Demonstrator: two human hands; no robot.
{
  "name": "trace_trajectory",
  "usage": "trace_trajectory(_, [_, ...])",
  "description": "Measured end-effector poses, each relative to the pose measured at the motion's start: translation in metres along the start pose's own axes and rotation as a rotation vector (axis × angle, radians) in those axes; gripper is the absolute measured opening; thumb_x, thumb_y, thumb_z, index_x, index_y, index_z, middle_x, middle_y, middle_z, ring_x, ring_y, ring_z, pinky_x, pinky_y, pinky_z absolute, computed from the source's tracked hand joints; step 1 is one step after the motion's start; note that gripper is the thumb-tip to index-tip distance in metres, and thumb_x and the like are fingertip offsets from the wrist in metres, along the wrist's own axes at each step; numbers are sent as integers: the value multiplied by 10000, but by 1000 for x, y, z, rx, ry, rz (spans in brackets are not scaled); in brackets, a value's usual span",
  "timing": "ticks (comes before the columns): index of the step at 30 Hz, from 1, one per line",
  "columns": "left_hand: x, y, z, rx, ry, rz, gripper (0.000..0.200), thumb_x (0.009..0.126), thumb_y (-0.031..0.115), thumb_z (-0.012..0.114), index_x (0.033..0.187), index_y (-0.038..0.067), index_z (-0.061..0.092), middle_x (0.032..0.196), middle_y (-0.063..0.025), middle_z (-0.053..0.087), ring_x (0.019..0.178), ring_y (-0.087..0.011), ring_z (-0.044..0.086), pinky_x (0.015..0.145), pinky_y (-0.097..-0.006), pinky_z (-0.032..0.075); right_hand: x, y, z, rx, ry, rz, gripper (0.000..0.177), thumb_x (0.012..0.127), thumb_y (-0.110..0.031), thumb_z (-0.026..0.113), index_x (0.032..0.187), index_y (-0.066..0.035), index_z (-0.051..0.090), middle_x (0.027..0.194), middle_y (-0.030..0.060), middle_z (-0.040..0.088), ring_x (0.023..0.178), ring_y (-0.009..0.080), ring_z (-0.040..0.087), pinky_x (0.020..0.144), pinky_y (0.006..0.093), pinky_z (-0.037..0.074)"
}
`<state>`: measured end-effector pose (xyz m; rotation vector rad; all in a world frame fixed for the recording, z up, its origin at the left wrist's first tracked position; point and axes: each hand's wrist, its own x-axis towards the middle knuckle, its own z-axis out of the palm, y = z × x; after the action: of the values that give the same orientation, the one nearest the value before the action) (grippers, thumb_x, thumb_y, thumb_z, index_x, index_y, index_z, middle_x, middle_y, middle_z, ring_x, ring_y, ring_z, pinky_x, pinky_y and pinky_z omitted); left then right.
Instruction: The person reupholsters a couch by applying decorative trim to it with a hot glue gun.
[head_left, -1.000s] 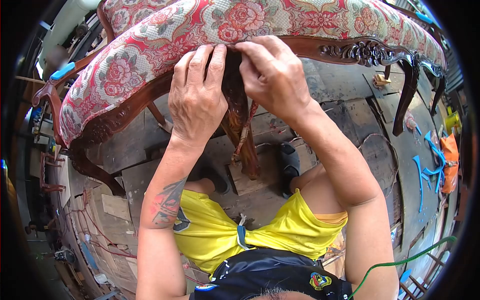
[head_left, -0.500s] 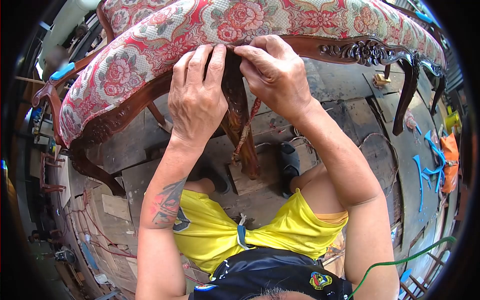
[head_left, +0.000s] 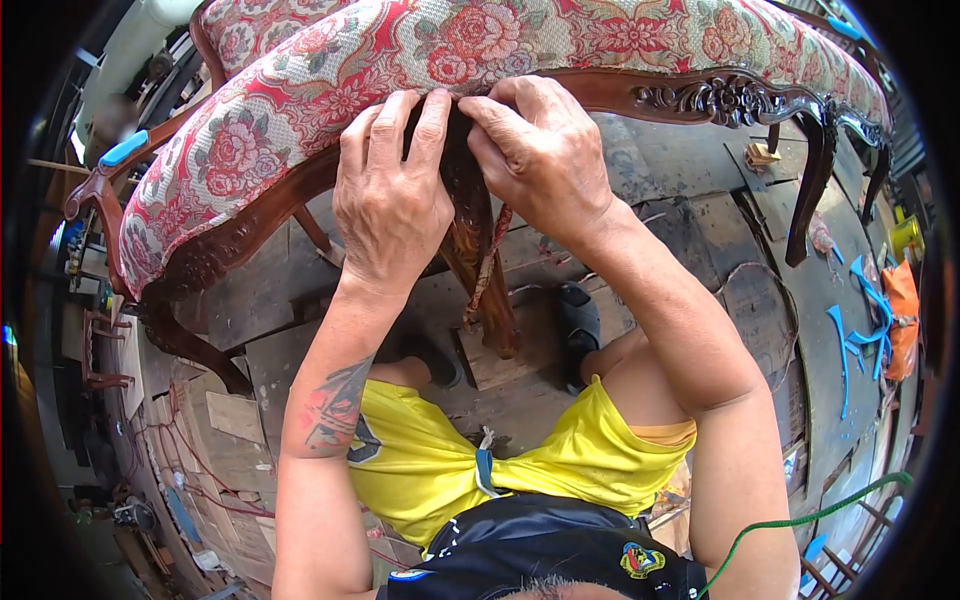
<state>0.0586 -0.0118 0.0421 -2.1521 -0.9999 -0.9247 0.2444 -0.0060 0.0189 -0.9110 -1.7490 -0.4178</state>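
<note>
A sofa seat covered in red and cream floral fabric [head_left: 300, 110] spans the top of the head view, above a carved dark wood rail [head_left: 590, 92]. My left hand [head_left: 393, 190] rests its fingertips on the fabric's lower edge, fingers stretched and slightly apart. Just to its right, my right hand [head_left: 540, 150] has thumb and forefinger pinched at the same edge. A narrow patterned fabric strip [head_left: 488, 270] hangs from beneath my right hand, beside a wooden leg [head_left: 490, 310]. The strip's upper end is hidden by the fingers.
Carved sofa legs [head_left: 815, 190] stand at right. Blue plastic pieces [head_left: 840, 345] and an orange bag [head_left: 902, 320] lie on the plank floor [head_left: 720, 230]. A green cord [head_left: 820, 515] crosses at lower right. Another person [head_left: 115, 120] is blurred at far left.
My right hand has shifted slightly left and down along the fabric edge, nearer my left hand. The left hand stays almost still.
</note>
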Motion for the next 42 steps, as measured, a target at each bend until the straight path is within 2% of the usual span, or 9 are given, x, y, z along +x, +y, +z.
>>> trace_trajectory(12, [0,0,1,26,13,22,564,857,-4,712,1406,123,730,1379,-95,663,1255,-331,611,1099,-428,546,0,-9,-1,-71,-22,11,281,873,-155,778,1143,-78,763,1006,98,668,958,304,661,863,443,526])
trace_trajectory(14, [0,1,-1,8,0,-4,526,922,4,718,1429,142,720,1381,-77,665,1254,-318,620,1098,-438,528,1,-10,-1,-89,-28,20,272,883,-154,764,1145,-80,764,1002,100,667,957,304,661,862,444,525])
trace_trajectory(17, [0,1,0,7,0,-4,520,922,3,717,1424,141,724,1382,-76,665,1255,-320,620,1095,-437,530,1,-10,0,-119,-42,24,260,893,-148,739,1141,-78,768,998,102,666,953,302,660,859,440,527])
trace_trajectory(26, [0,1,0,1,6,-1,531,905,-5,722,1417,139,734,1385,-71,665,1260,-317,616,1088,-430,532,-1,-8,0,-158,-45,-51,378,872,-154,720,1229,-40,772,996,103,662,948,294,655,864,427,537])
trace_trajectory(27, [0,1,-1,0,6,-1,531,905,-5,722,1417,139,734,1385,-71,665,1260,-317,616,1088,-430,532,1,-11,-3,-180,-64,-37,394,853,-104,745,1243,-50,772,1007,100,673,950,299,668,884,430,555])
trace_trajectory(28, [0,1,-1,-13,10,1,519,921,-13,709,1425,112,710,1379,-86,671,1258,-323,623,1087,-439,531,2,-13,-4,-203,-83,-23,422,835,-55,770,1256,-59,772,1018,98,685,952,305,682,903,434,573])
trace_trajectory(32, [-2,-2,2,-148,75,-15,412,994,-56,624,1399,17,599,1363,-152,690,1256,-349,650,1090,-469,528,1,-13,-4,-220,-92,-15,412,837,-63,774,1249,-48,773,1024,98,677,955,304,675,904,433,569])
trace_trajectory(38, [-7,-8,4,-259,89,-30,270,1039,-89,529,1287,14,514,1364,-193,699,1271,-369,678,1097,-475,527,3,-19,-3,-226,-102,27,391,835,-75,780,1225,-43,785,1025,103,681,977,304,681,909,437,564])
trace_trajectory(42, [-6,-10,7,-256,138,-10,391,924,-153,599,1281,-5,547,1316,-148,723,1219,-369,669,1055,-467,557,3,-21,-1,-236,-107,44,384,839,-79,774,1220,-35,784,1019,106,684,981,309,683,908,439,562])
